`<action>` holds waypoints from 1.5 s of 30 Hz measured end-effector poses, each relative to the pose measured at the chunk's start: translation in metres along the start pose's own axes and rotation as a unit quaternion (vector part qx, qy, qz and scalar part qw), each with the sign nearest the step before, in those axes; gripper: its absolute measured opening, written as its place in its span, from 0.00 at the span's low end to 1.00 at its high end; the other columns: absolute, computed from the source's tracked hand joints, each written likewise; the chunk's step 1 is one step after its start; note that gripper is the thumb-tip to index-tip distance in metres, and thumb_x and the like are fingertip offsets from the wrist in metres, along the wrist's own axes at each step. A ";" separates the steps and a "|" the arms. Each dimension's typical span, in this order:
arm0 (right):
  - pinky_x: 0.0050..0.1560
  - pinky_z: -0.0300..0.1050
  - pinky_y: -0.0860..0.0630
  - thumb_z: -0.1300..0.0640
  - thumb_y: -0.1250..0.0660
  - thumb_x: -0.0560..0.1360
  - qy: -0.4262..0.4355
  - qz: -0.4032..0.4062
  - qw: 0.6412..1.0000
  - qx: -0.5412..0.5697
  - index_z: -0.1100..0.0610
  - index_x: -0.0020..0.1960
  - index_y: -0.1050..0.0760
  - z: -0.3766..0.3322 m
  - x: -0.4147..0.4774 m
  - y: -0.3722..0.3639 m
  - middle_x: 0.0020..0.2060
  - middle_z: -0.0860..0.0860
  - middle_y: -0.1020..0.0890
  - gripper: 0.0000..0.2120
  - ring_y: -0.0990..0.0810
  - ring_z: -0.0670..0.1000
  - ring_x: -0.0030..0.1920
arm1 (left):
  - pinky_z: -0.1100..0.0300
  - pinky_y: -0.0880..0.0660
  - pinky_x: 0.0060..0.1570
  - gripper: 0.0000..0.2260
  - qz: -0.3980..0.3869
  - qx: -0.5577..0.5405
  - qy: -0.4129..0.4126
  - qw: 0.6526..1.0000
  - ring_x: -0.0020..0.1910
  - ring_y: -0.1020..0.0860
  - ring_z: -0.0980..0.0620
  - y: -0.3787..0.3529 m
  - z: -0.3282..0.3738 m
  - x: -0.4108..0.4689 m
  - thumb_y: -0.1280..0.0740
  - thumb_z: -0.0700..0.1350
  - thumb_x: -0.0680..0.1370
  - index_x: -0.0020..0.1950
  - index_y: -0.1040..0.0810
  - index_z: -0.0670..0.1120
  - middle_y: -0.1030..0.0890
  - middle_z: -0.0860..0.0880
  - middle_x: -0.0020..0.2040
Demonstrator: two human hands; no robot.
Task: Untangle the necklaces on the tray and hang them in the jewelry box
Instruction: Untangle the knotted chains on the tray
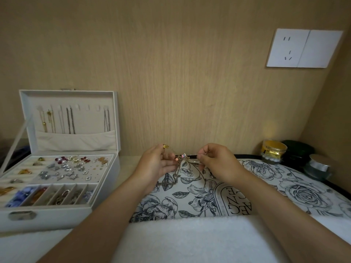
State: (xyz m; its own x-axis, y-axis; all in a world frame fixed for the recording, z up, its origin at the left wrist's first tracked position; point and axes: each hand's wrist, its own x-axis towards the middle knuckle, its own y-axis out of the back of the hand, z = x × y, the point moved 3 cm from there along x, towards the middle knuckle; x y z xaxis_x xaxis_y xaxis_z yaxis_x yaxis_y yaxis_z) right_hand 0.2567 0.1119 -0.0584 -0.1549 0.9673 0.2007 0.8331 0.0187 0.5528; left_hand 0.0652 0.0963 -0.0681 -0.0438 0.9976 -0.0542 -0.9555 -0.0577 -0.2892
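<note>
View from a head-worn camera, looking down at two bare hands raised just above a desk (126, 165); the left hand (157, 165) and right hand (218, 164) meet at the centre, holding the tangled necklaces (182, 158) between them; the grip of each hand is closed on the chains, not spread; the right thumb and forefinger pinch a thin chain at its nine o'clock side, the other fingers curled under; the left fingers curl in towards the knot at its three o'clock side, and a small gold piece (165, 146) sticks up above the left forefinger, too small to tell what it is; a short row of coloured beads sits on the taut stretch between the hands; from the knot a gold chain hangs towards six o'clock and trails onto the tray (275, 188), a round tray printed with dark roses and lettering, lying under both hands.

At nine o'clock from the hands stands the jewelry box (106, 186), white, lid upright; several hung chains (70, 120) dangle from hooks inside the lid; the base holds earrings, brooches and beads in compartments.

At three o'clock, behind the tray rim, stand a gold jar (274, 149), a dark jar (299, 150) and a silver-lidded jar (319, 167); at six o'clock a white towel (190, 240) covers the near edge of the tray; at one o'clock a wall socket (303, 48) sits on the wood-grain wall.
</note>
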 end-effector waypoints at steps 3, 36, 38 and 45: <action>0.25 0.36 0.34 0.57 0.34 0.81 -0.009 -0.010 0.999 0.040 0.57 0.49 0.23 -0.002 -0.001 -0.002 0.32 0.50 0.16 0.04 0.31 0.42 0.22 | 0.51 0.18 0.35 0.13 -0.007 -0.042 0.023 0.999 0.26 0.28 0.50 -0.002 -0.002 0.001 0.46 0.49 0.86 0.50 0.32 0.41 0.31 0.48 0.31; 0.62 0.46 0.23 0.54 0.30 0.76 0.010 -0.139 0.989 0.044 0.49 0.57 0.18 -0.012 -0.015 -0.020 0.51 0.49 0.15 0.10 0.17 0.47 0.55 | 0.64 0.30 0.33 0.08 -0.131 0.381 -0.130 0.906 0.30 0.27 0.58 0.000 0.002 -0.003 0.36 0.46 0.82 0.45 0.19 0.49 0.16 0.54 0.36; 0.55 0.47 0.23 0.53 0.25 0.74 0.000 -0.155 0.983 0.100 0.54 0.55 0.17 -0.012 -0.016 -0.025 0.43 0.53 0.14 0.11 0.16 0.50 0.46 | 0.68 0.31 0.29 0.08 -0.125 0.356 -0.131 0.917 0.26 0.28 0.61 -0.001 0.005 -0.004 0.36 0.45 0.82 0.46 0.19 0.45 0.18 0.55 0.32; 0.25 0.28 0.34 0.64 0.32 0.79 -0.025 -0.122 0.984 0.126 0.65 0.54 0.20 -0.020 -0.017 -0.015 0.23 0.41 0.23 0.06 0.29 0.38 0.21 | 0.63 0.33 0.29 0.06 -0.136 0.322 -0.073 0.934 0.27 0.28 0.59 0.011 0.007 0.001 0.35 0.47 0.81 0.51 0.19 0.48 0.22 0.59 0.31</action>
State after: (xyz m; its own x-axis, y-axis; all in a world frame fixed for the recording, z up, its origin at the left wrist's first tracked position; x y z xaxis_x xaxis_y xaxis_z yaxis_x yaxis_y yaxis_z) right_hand 0.2364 0.0897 -0.0536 -0.3449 0.9376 0.0437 0.8809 0.3073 0.3600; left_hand 0.0525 0.0966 -0.0644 0.2312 0.9695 0.0813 -0.9127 0.1872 0.3633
